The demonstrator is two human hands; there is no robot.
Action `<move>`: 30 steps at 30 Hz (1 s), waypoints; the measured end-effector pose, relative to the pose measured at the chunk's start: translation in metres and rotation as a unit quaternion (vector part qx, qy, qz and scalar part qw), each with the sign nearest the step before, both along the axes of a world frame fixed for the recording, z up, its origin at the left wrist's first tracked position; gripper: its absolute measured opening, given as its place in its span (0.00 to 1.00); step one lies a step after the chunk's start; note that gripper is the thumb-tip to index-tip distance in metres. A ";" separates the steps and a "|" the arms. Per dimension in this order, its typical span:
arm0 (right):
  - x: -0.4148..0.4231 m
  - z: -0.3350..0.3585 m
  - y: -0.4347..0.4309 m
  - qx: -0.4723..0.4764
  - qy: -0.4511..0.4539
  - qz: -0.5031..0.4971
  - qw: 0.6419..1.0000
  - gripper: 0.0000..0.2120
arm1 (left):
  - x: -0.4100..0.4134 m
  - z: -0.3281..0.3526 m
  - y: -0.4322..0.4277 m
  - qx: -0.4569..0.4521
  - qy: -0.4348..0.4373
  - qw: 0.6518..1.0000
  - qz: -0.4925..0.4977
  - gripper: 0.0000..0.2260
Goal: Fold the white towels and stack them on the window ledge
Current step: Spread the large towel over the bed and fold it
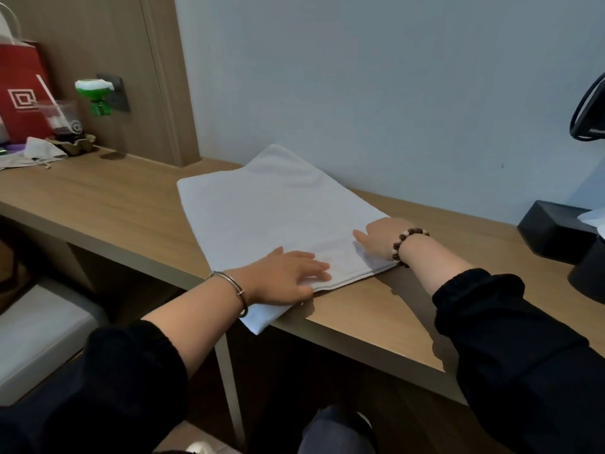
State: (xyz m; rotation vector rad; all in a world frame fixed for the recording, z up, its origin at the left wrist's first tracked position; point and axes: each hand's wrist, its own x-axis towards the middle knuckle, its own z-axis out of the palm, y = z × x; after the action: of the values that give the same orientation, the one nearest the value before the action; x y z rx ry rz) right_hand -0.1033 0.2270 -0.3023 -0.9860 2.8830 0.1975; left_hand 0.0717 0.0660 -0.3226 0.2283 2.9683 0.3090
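Towel (271, 208) lies flat on the wooden desk top (114, 198), its far end close against the grey wall. Its near left corner hangs off the front edge. The near edge shows stacked hems, so it is judged folded at least once.

Left hand (284, 276): palm down on the near edge, fingers straight and together, holding nothing. Probable purpose is to pin the layers and smooth them so they do not slide off the desk front.

Right hand (379, 234): rests at the towel's near right corner, one digit pointing left along the cloth. The other fingers are hidden behind the hand, so it cannot be told whether they pinch the edge. Position suits squaring that corner or lifting it for the next fold.

No window is in view, so it is unclear whether this top is the ledge. No stack is seen.

Surroundings:
- Far left: red paper bag (23, 93), clear cup (64, 119), crumpled pale cloth (42, 152).
- Right: black box (556, 231), well apart from the towel.

Judgement: nothing obstructs a fold. The overhanging corner is the one risk.
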 end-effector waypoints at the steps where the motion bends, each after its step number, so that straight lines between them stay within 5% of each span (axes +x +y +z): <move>1: 0.007 0.003 0.002 0.009 0.018 0.003 1.000 0.29 | 0.001 0.007 -0.003 0.020 0.013 0.999 0.024 0.16; 4: 0.035 0.009 0.005 0.034 0.035 0.013 0.999 0.26 | 0.002 0.021 -0.002 0.095 0.067 0.988 0.103 0.14; 7: 0.045 0.005 -0.001 0.004 -0.094 0.011 0.995 0.23 | -0.005 0.014 0.000 0.108 0.126 0.976 0.142 0.12; 11: 0.039 -0.016 0.000 -0.087 0.006 0.068 0.994 0.15 | -0.009 -0.012 0.005 0.000 0.027 0.986 0.167 0.24; 14: 0.026 -0.034 0.018 -0.030 -0.057 0.023 0.998 0.27 | -0.002 -0.024 0.005 -0.065 0.011 0.983 0.170 0.26; 18: 0.021 -0.022 0.025 -0.046 -0.086 0.056 0.994 0.28 | 0.002 -0.013 -0.003 -0.037 0.059 0.980 0.189 0.20; 23: 0.047 -0.012 0.013 -0.058 -0.029 0.085 0.994 0.25 | -0.018 0.003 -0.008 -0.153 0.108 0.945 0.269 0.13; 27: 0.051 -0.011 0.001 -0.242 -0.093 0.067 0.964 0.20 | -0.043 -0.002 -0.002 -0.085 0.113 0.947 0.289 0.17; 30: 0.038 -0.022 -0.001 -0.228 -0.028 0.088 0.969 0.16 | -0.055 -0.016 0.005 -0.052 0.059 0.969 0.235 0.23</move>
State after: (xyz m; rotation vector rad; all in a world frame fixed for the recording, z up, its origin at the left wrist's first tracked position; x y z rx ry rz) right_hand -0.0654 0.2258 -0.3240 -1.2882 2.8445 -0.4970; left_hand 0.0164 0.0714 -0.3388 -0.4935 3.1107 0.1918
